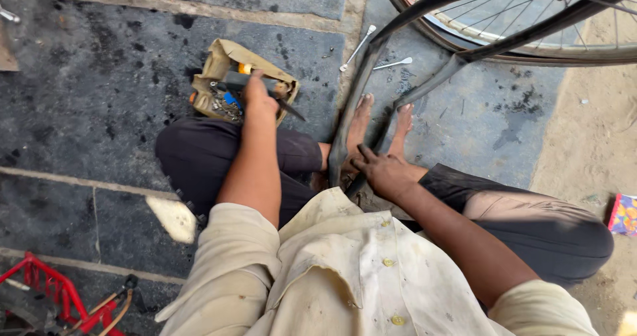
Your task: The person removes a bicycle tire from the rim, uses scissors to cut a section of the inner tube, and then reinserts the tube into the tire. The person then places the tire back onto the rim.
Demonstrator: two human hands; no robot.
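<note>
Left hand [259,100] reaching into tool pouch [219,77] on the floor, fingers hidden, grip impossible to tell. Right hand [383,171] pinning tyre [358,104] by the feet, fingers loosely curled, steadying it below the wheel [531,44].

A cream button-up shirt [345,269] was worn, grimy and speckled with dark stains, small pale buttons running down its front. Its sleeves [232,243] were rolled up above the elbows. Dark trousers [199,157] were seen over both legs, and the feet [361,120] were left bare.
</note>
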